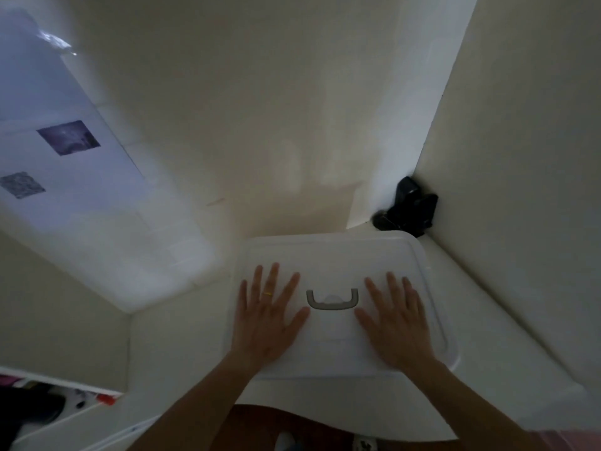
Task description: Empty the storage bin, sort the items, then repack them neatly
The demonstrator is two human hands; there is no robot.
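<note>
The storage bin lid (338, 258) is pressed flat by left hand (266, 323) and right hand (396, 327) — fingers spread, apart, flanking the grey handle (332, 301) — likely to seat it.

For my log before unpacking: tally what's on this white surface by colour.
White: 1, the storage bin lid under the left hand and right hand
Grey: 1, its handle
Black: 1, object in the corner
Total: 3

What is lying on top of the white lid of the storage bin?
Both hands lie flat on the white lid: the left hand and the right hand, either side of the grey handle. The lid hides whatever is inside the bin.
</note>
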